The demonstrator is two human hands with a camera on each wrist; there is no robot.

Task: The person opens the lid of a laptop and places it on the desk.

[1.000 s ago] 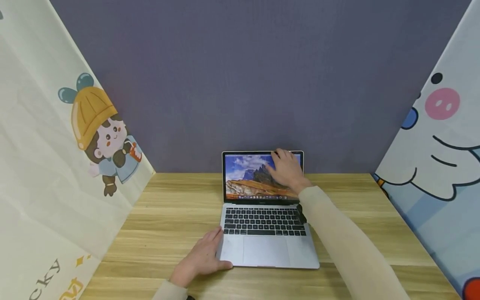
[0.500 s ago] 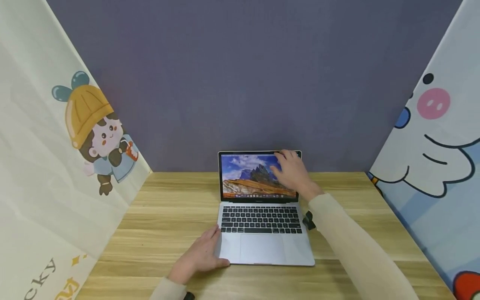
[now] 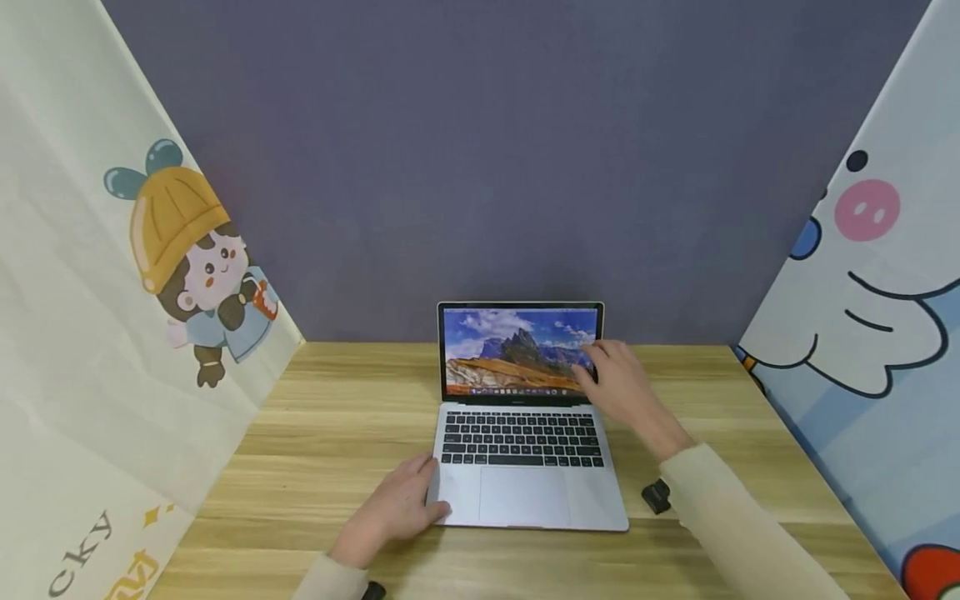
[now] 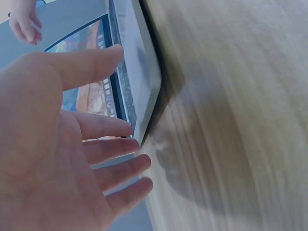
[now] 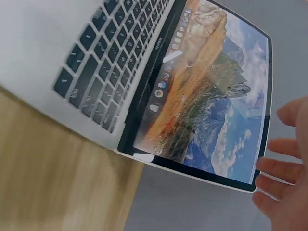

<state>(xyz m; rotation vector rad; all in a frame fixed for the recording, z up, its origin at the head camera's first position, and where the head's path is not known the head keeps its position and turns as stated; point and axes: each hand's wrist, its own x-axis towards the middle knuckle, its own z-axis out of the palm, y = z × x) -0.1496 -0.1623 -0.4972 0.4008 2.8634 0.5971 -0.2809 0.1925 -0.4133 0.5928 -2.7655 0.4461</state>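
Observation:
An open silver laptop (image 3: 523,493) sits on the wooden table, its lit screen (image 3: 517,350) showing a mountain landscape. My left hand (image 3: 393,507) is beside the laptop's front left corner, fingers extended and thumb near the edge. In the left wrist view that hand (image 4: 53,144) has its fingers spread and grips nothing; whether it touches the laptop I cannot tell. My right hand (image 3: 624,387) is in front of the screen's right side, fingers loosely bent. Seen from the right wrist, the hand (image 5: 288,168) holds nothing beside the screen's upper corner.
The wooden table (image 3: 322,425) extends on both sides of the laptop. Behind it rises a grey-purple wall panel (image 3: 480,167). Cartoon-printed sheets flank the table, a left sheet (image 3: 60,292) and a right sheet (image 3: 900,333). A small black device (image 3: 656,497) is at the right wrist.
My right hand has come off the screen's top edge, moving down and right towards me. My left hand has drawn slightly back from the laptop's corner. The laptop stays open.

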